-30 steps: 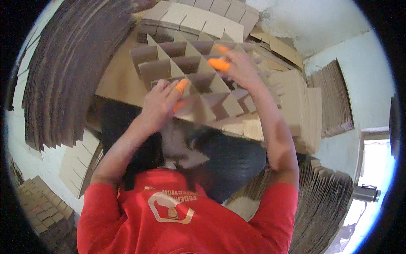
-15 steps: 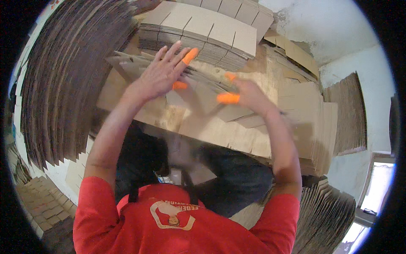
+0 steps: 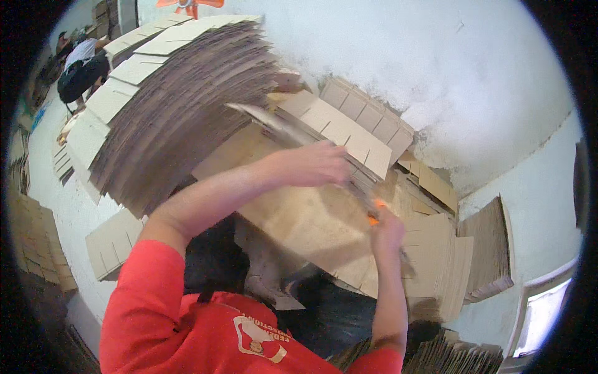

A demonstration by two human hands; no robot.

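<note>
Left hand [image 3: 325, 163] curled, arm slanting rightward; right hand [image 3: 389, 228] lower; both gripping flattened cardboard divider [image 3: 283, 129].

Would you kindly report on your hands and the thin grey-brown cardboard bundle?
Right hand, orange-tipped, pinching thin grey-brown cardboard bundle. Left hand curled against it, grip hidden. Tan slotted cardboard stack close beyond.

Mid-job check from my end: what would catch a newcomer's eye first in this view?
Probably the tall, fanned stack of cardboard filling the upper left, and the bright red shirt along the lower edge. Near the middle, the left hand and right hand are at a blurred cardboard bundle above the wooden board, with orange finger covers standing out on the right hand.
</note>
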